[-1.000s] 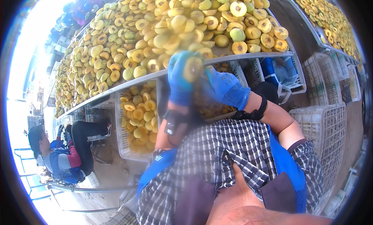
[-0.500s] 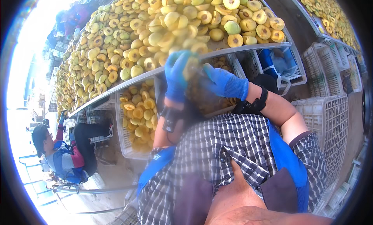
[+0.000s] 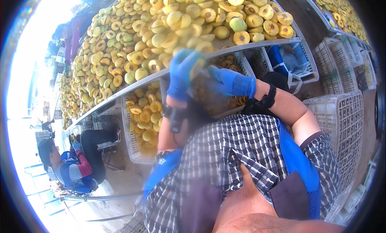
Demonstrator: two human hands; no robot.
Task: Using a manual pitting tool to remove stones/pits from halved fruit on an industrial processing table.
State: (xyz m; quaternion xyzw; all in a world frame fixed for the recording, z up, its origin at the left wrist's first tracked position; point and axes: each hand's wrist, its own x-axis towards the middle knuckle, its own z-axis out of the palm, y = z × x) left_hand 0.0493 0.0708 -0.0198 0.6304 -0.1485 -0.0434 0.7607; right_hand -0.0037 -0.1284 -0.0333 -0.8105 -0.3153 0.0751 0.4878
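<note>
My left hand [image 3: 181, 74], in a blue glove, is closed around a yellow peach half [image 3: 197, 69] just in front of the table's metal rim [image 3: 237, 48]. My right hand [image 3: 233, 82], gloved the same way, is beside it with fingers curled; what they grip is blurred, and I cannot make it out. Beyond the rim lies a big heap of halved yellow peaches [image 3: 116, 52], many with brown centres. Under my hands a crate holds brownish pieces [image 3: 235, 66], partly covered by my arms. Left of my left forearm, another white crate [image 3: 132, 147] contains peach halves.
A blue bag [image 3: 277, 59] sits in a crate under the table's right end. White crates [image 3: 341, 124] stand at my right. At the left a seated co-worker [image 3: 74, 166] works by the same table. Another peach-covered table [image 3: 341, 15] is at far right.
My hands stay close together at nearly the same spot, the left still holding the peach half. The co-worker's outstretched arm has come back from the table edge toward the lap.
</note>
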